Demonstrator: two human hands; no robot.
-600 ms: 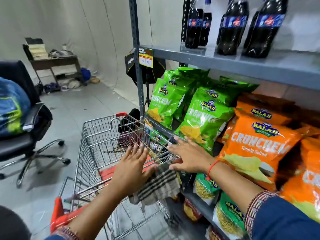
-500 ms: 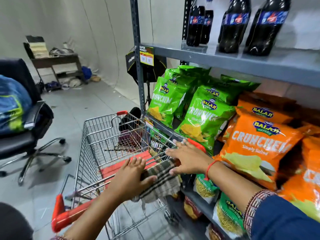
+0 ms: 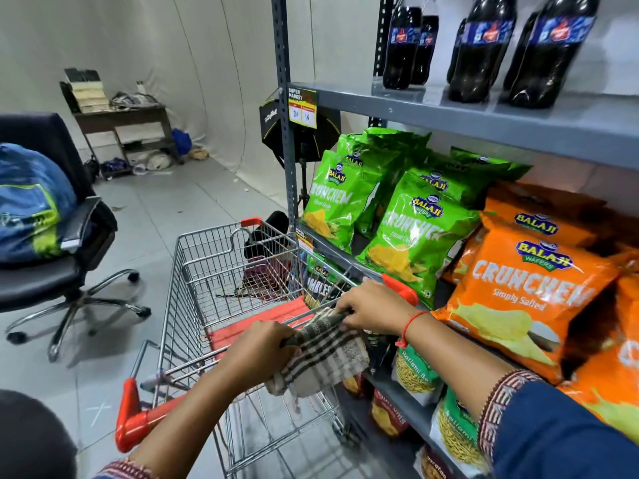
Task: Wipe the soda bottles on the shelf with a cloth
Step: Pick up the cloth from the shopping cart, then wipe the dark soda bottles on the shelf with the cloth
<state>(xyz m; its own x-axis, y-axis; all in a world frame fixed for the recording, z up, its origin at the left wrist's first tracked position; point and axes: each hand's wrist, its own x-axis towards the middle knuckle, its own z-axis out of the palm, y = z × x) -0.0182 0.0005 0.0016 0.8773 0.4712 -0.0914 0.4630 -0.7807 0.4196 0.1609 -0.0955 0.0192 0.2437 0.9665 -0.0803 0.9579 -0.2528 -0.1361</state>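
Observation:
Several dark soda bottles [image 3: 482, 46] with blue labels stand on the grey top shelf [image 3: 501, 122] at the upper right. A striped beige and brown cloth [image 3: 325, 357] hangs over the handle bar of a wire shopping cart [image 3: 221, 271]. My left hand [image 3: 262, 350] grips the cloth and bar at its left end. My right hand [image 3: 373, 309] pinches the cloth's upper edge at the bar. Both hands are well below the bottles.
Green chip bags [image 3: 415, 233] and orange chip bags [image 3: 529, 292] fill the middle shelf; more snack packets [image 3: 415, 378] sit lower. A black office chair [image 3: 58, 264] with a blue bag [image 3: 31, 202] stands left. A cluttered desk [image 3: 121, 115] is at the back wall.
Both hands came down from hovering open over the cart handle and closed on the cloth draped there.

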